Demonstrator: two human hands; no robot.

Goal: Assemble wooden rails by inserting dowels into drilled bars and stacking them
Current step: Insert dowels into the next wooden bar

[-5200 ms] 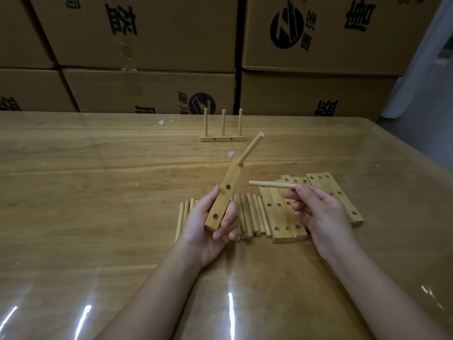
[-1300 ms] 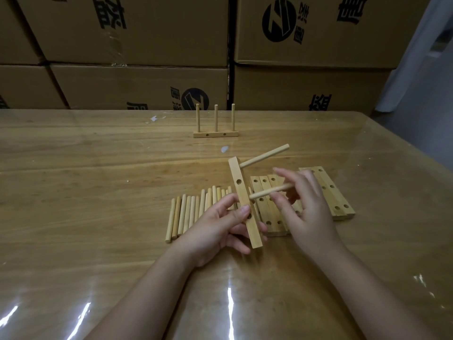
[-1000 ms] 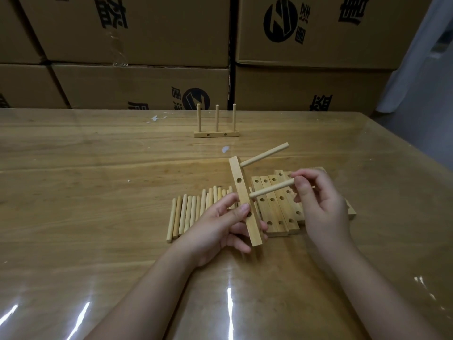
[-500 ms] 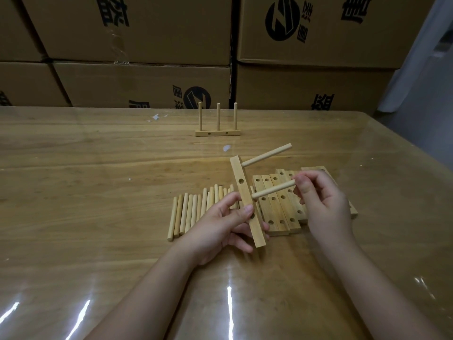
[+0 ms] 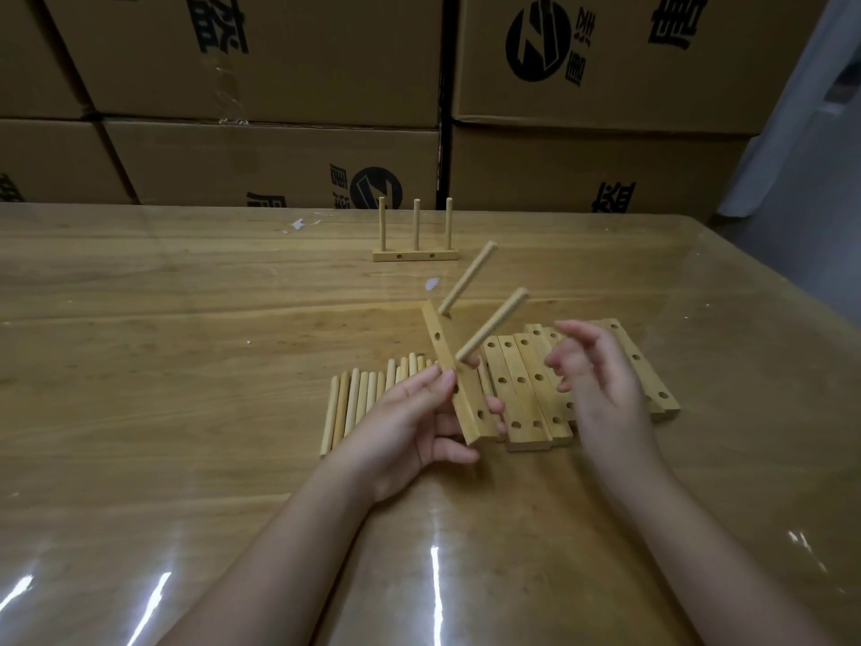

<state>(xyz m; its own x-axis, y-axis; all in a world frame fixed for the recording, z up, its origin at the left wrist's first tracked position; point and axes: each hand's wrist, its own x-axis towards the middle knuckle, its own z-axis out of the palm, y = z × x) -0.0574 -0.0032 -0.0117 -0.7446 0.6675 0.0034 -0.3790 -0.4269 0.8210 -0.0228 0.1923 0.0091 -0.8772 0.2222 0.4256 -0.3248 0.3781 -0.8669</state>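
Note:
My left hand (image 5: 414, 426) grips a drilled wooden bar (image 5: 449, 366), held tilted above the table. Two dowels stick out of the bar toward the upper right: a far dowel (image 5: 467, 278) and a near dowel (image 5: 491, 325). My right hand (image 5: 601, 389) hovers just right of the near dowel with fingers loosely spread, holding nothing. Below it lie several flat drilled bars (image 5: 526, 389) side by side. A row of loose dowels (image 5: 358, 403) lies left of them, partly behind my left hand.
A finished rail (image 5: 414, 254) with three upright dowels stands farther back on the wooden table (image 5: 186, 366). Stacked cardboard boxes (image 5: 279, 76) form a wall behind the table's far edge. The table's right edge runs diagonally at the right.
My right hand has let go of the near dowel, which now stays in the bar. The bar with both dowels has tilted more upright.

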